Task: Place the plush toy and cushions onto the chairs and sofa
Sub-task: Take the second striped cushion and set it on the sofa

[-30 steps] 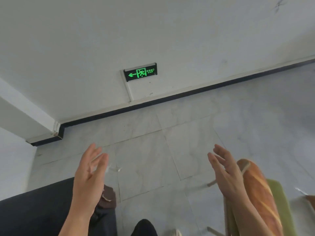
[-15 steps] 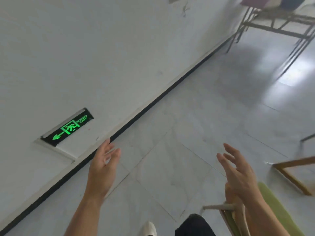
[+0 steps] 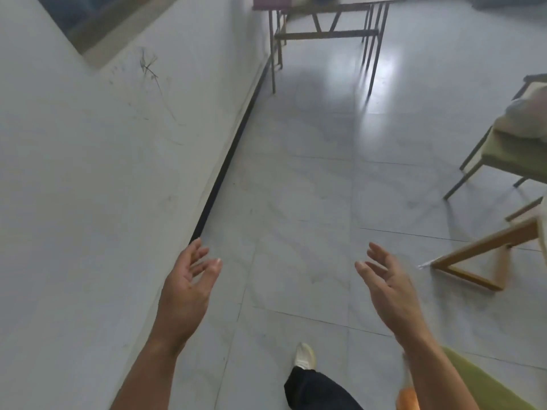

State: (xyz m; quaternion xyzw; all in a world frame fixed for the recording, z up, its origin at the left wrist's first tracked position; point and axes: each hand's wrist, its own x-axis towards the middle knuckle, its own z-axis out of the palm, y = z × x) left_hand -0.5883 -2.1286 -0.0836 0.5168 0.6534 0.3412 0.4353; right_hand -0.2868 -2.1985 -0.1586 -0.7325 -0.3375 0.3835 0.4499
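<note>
Head camera: a person walks along a white wall [image 3: 97, 184] on the left, both bare hands raised in front and holding nothing. The left hand [image 3: 186, 287] has its fingers [image 3: 207, 266] spread loosely, palm turned inward; the right hand [image 3: 390, 287] mirrors it, fingers apart and slightly curled around empty air.

The view has swung sharply to the right within the last second. The green exit sign that sat on the wall a second ago has passed out of frame, as has the dark piece of furniture at the near left, and the gaze now runs down the grey tiled floor [image 3: 310, 179] toward a metal-legged table [image 3: 325, 31] at the far end. One white shoe [image 3: 305, 355] is stepping forward at the near centre.

At the near right edge, an orange plush shape [image 3: 408, 395] shows only as a sliver beside a green chair seat [image 3: 485, 389], behind the right forearm; a second ago much more of it was visible lying on that seat. Farther right, a second green chair [image 3: 515, 155] carries a pale cushion [image 3: 527, 119], blurred. A wooden frame [image 3: 485, 255] stands between the two chairs.

The turn suggests that one placement is finished and the person is heading off, hands free, to fetch or check the next item. No sofa can be identified in this view.
</note>
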